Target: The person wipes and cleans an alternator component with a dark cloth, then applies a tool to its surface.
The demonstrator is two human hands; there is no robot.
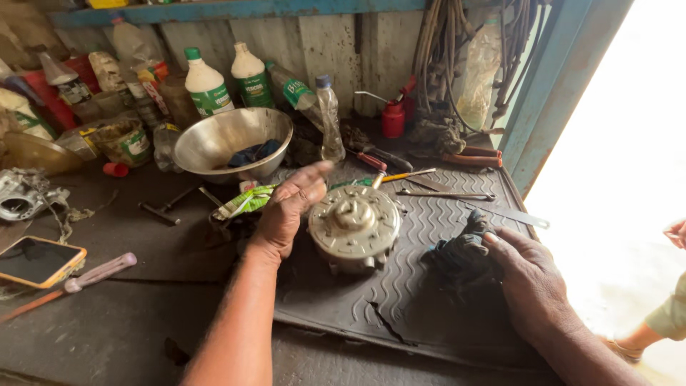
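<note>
Centrally, on a black ribbed rubber mat [429, 286] covering the right part of the worktop [128, 329]: one round metal engine part [355, 227], dull silver, toothed around its rim, lying flat.

- Left hand [286, 211] — open, fingers loosely extended, resting against the left side of the round part; it grips nothing.
- Right hand [529, 275] — palm down, fingers pressed onto a dark oily rag [457, 254] bunched on the mat, just right of the round part.
- Steel bowl [232, 139] — behind the left hand, tilted, with blue cloth inside.
- Green wrapper [246, 201] — crumpled, between bowl and left hand.
- Bottles — two white ones with green caps and labels [207, 86], one clear plastic bottle [329, 118], standing along the back wall.
- Red oil can [393, 118] — by the wall, beside hanging cables.
- Hand tools — a yellow-handled screwdriver [407, 175] and a flat spanner [446, 193], on the far edge of the mat.
- Phone [39, 261] — orange case, screen up, at the left edge of the worktop; a pale-handled tool [100, 271] lies just beside it.
</note>
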